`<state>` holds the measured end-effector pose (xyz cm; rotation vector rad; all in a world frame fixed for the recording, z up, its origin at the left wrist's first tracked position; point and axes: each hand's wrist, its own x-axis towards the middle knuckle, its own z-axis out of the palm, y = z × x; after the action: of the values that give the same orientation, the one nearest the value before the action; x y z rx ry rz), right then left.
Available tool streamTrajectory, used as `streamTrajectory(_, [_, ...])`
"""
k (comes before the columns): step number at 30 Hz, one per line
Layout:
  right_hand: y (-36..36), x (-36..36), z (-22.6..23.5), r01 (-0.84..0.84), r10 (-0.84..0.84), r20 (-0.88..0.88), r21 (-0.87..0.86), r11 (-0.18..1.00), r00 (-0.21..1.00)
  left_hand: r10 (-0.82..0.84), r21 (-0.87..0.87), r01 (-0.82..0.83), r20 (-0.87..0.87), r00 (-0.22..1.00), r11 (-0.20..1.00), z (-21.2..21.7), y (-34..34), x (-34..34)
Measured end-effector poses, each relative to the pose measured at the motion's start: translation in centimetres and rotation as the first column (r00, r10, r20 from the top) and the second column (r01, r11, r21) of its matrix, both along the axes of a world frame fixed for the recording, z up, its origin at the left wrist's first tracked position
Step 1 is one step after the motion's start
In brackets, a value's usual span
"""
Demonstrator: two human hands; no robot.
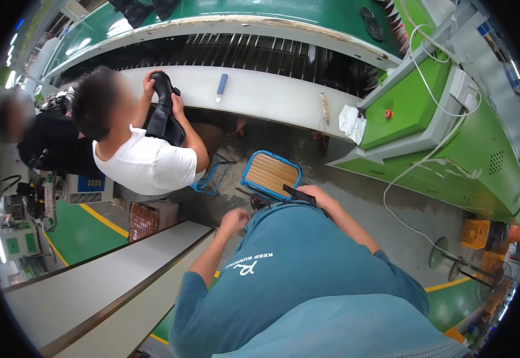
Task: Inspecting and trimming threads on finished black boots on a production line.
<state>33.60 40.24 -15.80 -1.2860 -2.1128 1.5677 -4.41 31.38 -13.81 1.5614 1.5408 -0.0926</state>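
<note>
Low in front of my body, my left hand (235,221) has its fingers curled in beside the hem of my teal shirt (296,238). Whatever lies inside those fingers is hidden. On the other side of my waist, my right hand (318,196) grips a flat black strap-like piece (297,196); its exact kind does not show. Just beyond both hands stands a stool (272,173) with a slatted wooden seat and a blue frame.
At the left a person in white (146,158) holds a black boot (163,95). A white bench (272,98) bears a blue-handled tool (222,88). A green machine (403,113) with a trailing cable stands at right; a long white table (111,280) lies left.
</note>
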Motion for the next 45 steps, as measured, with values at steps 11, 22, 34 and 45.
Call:
streamTrajectory(11, [-0.3,0.2,-3.4,-0.011,0.000,0.171,0.060,0.998,0.985,-0.342,0.378,0.363,-0.124,0.931,0.851,-3.6,-0.8,0.5])
streamTrajectory(22, [-5.5,0.9,-7.0,0.242,-0.242,-0.019,-0.003,0.970,0.970,0.128,0.184,-0.174,0.238,0.963,0.968,-4.3,-1.5,0.2])
streamTrajectory(34, [-10.4,2.6,3.4,0.493,-0.458,0.259,-0.088,0.866,0.850,0.116,0.483,-0.404,0.521,0.846,0.777,8.1,6.1,0.2])
streamTrajectory(45, [5.7,7.2,10.4,0.073,-0.444,-0.616,-0.531,0.844,0.651,0.145,0.017,-0.302,0.852,0.504,0.953,16.5,18.4,16.9])
